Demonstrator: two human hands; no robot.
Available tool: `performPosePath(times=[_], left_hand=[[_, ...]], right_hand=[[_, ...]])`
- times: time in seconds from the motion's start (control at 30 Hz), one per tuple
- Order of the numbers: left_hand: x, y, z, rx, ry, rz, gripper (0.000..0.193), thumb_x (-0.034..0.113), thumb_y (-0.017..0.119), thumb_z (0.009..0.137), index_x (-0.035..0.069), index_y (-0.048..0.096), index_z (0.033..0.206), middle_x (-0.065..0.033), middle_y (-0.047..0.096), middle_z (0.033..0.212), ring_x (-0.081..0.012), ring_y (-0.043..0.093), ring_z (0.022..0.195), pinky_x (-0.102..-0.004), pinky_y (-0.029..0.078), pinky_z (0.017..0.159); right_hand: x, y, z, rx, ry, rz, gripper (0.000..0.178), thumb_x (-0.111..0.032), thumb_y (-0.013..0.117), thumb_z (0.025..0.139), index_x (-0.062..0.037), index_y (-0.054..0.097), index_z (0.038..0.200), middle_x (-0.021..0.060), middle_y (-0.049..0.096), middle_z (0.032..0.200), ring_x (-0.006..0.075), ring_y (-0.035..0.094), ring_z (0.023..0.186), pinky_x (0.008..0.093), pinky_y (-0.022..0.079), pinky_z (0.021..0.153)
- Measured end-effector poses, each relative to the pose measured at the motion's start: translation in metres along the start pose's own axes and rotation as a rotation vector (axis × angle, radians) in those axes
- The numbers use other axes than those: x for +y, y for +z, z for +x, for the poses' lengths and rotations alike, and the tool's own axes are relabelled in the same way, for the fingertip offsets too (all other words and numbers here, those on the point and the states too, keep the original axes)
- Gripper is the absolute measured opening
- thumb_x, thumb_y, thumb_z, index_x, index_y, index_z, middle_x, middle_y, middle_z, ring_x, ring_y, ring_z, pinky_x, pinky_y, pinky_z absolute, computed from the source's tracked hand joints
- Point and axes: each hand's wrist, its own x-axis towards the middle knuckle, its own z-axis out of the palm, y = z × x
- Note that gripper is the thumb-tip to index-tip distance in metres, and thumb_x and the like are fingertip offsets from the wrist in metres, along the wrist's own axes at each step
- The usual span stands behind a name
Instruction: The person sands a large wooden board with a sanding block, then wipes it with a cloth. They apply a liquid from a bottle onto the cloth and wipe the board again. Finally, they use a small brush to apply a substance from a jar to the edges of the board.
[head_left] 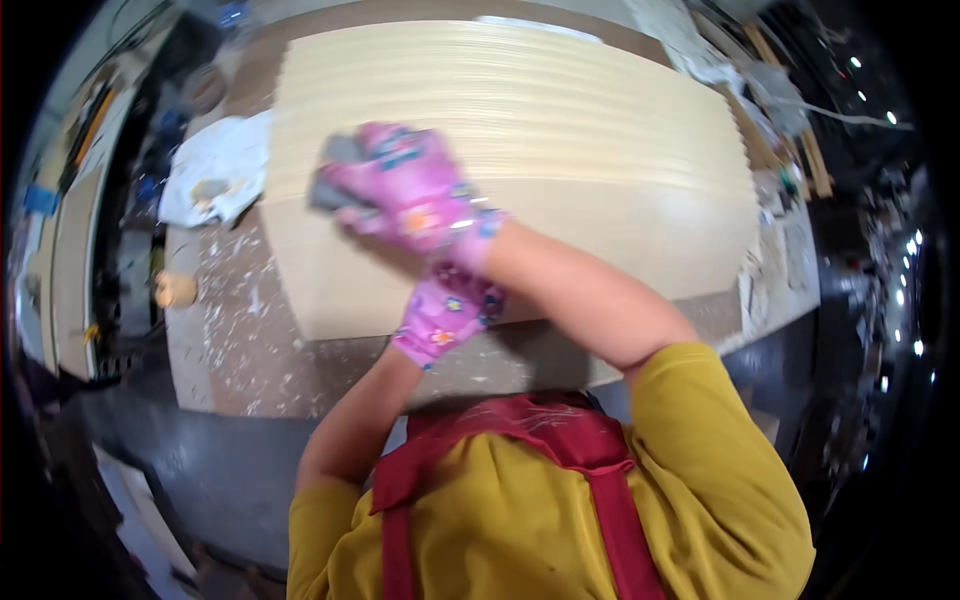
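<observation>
A large pale cream panel (560, 230) with wavy ridges across its far part lies flat before me. My right hand (410, 185), in a pink flowered glove, is closed around a grey block (342, 168) at the panel's left side. Both are smeared by motion, so the block's exact kind is unclear. My left hand (445, 310), in a matching glove, is at the panel's near edge, below my right wrist. The right hand and wrist cover its fingers.
Under the panel is a brown worktable (240, 340) speckled with white flecks. A white cloth (215, 165) with a small beige piece on it lies left of the panel. A tan cylindrical object (176, 289) is at the table's left edge. Wooden strips (800, 140) stand at the far right.
</observation>
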Motion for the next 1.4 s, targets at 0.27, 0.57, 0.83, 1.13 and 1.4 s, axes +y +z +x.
performPosePath(times=[0.27, 0.57, 0.83, 1.13, 1.4], left_hand=[[0.039, -0.002, 0.026, -0.068, 0.268, 0.853, 0.047, 0.029, 0.058, 0.088, 0.023, 0.056, 0.135, 0.0001, 0.047, 0.146, -0.0225, 0.035, 0.140, -0.0447, 0.027, 0.116], [0.043, 0.005, 0.027, -0.028, 0.277, 0.987, 0.046, 0.023, 0.061, 0.080, 0.020, 0.062, 0.126, -0.0049, 0.050, 0.142, -0.0302, 0.041, 0.136, -0.0530, 0.031, 0.111], [0.043, 0.005, 0.024, -0.033, 0.254, 1.098, 0.041, 0.026, 0.058, 0.083, 0.017, 0.063, 0.123, -0.0075, 0.050, 0.142, -0.0342, 0.040, 0.137, -0.0563, 0.029, 0.112], [0.036, 0.012, 0.024, 0.004, 0.263, 1.124, 0.041, 0.027, 0.060, 0.080, 0.022, 0.065, 0.120, -0.0042, 0.052, 0.139, -0.0318, 0.041, 0.136, -0.0570, 0.032, 0.109], [0.045, 0.004, 0.031, -0.101, 0.205, 1.064, 0.050, 0.030, 0.064, 0.074, 0.023, 0.065, 0.123, -0.0032, 0.056, 0.135, -0.0329, 0.046, 0.130, -0.0557, 0.034, 0.109]], right_hand=[[0.139, -0.202, -0.210, 0.010, 0.752, -0.633, 0.052, -0.046, 0.065, 0.083, -0.0144, 0.064, 0.125, 0.0223, 0.064, 0.114, 0.0368, 0.062, 0.104, 0.0478, 0.052, 0.089], [0.222, -0.262, -0.324, 0.125, 0.904, -0.560, 0.047, -0.043, 0.064, 0.087, -0.0186, 0.061, 0.128, 0.0159, 0.065, 0.117, 0.0347, 0.064, 0.104, 0.0436, 0.053, 0.088], [0.238, -0.287, -0.355, -0.021, 0.662, -0.571, 0.050, -0.051, 0.063, 0.085, -0.0192, 0.064, 0.123, 0.0222, 0.058, 0.124, 0.0379, 0.061, 0.109, 0.0447, 0.049, 0.093], [0.279, -0.375, -0.382, -0.026, 0.715, -0.520, 0.057, -0.048, 0.067, 0.081, -0.0201, 0.061, 0.131, 0.0213, 0.054, 0.132, 0.0391, 0.054, 0.121, 0.0452, 0.044, 0.101], [0.206, -0.178, -0.169, -0.059, 0.223, -0.106, 0.048, -0.040, 0.066, 0.081, -0.0209, 0.064, 0.125, 0.0193, 0.053, 0.135, 0.0395, 0.053, 0.121, 0.0466, 0.041, 0.103]])
